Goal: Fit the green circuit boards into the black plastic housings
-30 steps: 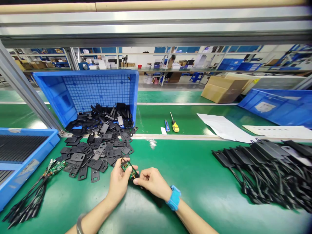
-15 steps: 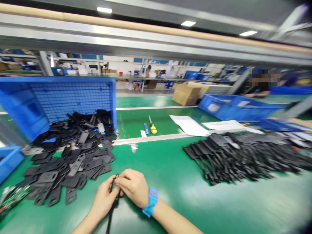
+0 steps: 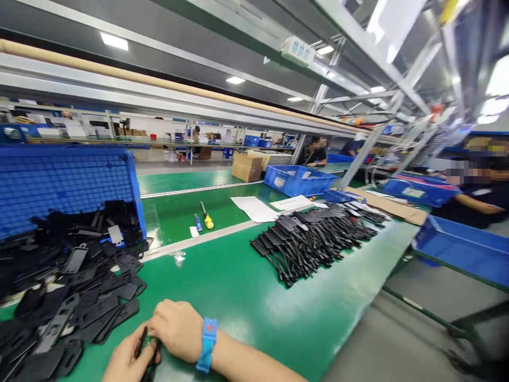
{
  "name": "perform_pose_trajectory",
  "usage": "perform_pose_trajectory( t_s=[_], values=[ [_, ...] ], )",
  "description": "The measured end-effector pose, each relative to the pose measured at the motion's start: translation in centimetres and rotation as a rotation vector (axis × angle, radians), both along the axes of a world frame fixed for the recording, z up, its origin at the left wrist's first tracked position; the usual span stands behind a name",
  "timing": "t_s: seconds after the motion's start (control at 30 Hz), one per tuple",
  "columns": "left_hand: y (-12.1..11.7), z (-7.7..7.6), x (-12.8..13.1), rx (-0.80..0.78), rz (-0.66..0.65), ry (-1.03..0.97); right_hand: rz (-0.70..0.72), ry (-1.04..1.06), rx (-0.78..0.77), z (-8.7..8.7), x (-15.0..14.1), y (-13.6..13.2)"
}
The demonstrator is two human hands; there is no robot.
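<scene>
Low in the head view, my left hand [image 3: 126, 358] is closed around a small black plastic case [image 3: 152, 366] with a bit of green circuit board showing in it. My right hand [image 3: 177, 330], with a blue band [image 3: 207, 345] at its wrist, pinches the upper end of the same case. The fingers cover most of the part. Left of my hands lies a pile of flat black plastic covers [image 3: 97, 310], with rectangular holes at one end. Over to the right, black pieces with cables [image 3: 306, 239] lie in a long overlapping row.
A tilted blue crate [image 3: 79, 183] spills covers at the left. A yellow screwdriver [image 3: 209, 220], a blue cutter [image 3: 198, 223] and paper sheets [image 3: 254, 208] lie farther back. Blue bins [image 3: 298, 180] and a cardboard box [image 3: 246, 167] stand beyond. Other people sit at the right.
The view has swung to the right, so the hands and piles appear farther left and the table's right edge shows. Both hands stay together on the black case.
</scene>
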State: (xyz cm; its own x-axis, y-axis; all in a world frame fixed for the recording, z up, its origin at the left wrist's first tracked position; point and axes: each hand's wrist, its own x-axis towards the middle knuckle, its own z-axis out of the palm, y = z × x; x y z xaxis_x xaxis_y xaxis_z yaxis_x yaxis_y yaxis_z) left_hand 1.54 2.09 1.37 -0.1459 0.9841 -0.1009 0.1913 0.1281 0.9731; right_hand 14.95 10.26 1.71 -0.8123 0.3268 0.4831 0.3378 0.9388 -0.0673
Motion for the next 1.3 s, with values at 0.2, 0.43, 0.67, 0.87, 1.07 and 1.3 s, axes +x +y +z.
perform_pose_trajectory(
  t_s=[0.2, 0.43, 0.67, 0.87, 1.07, 1.3],
  values=[
    [-0.2, 1.0, -0.1, -0.077, 0.047, -0.19, -0.054, 0.005, -0.393, 1.1, 0.6, 1.7],
    [-0.4, 0.1, -0.3, -0.086, 0.16, -0.303, -0.417, -0.077, -0.417, 1.1, -0.3, 9.3],
    [-0.5, -0.2, 0.0, -0.013, 0.171, -0.435, -0.512, -0.128, -0.44, 0.9, -1.7, 10.6],
    [-0.6, 0.1, -0.2, 0.025, 0.18, -0.461, -0.312, -0.066, -0.629, 0.2, -6.0, 8.2],
    [-0.6, 0.8, 0.1, -0.038, 0.206, -0.501, -0.271, 0.056, -0.836, 0.1, -6.6, 7.2],
    [-0.9, 1.2, 0.1, -0.047, 0.16, -0.48, -0.232, 0.39, -1.036, 1.8, -1.6, 5.6]
  ],
)
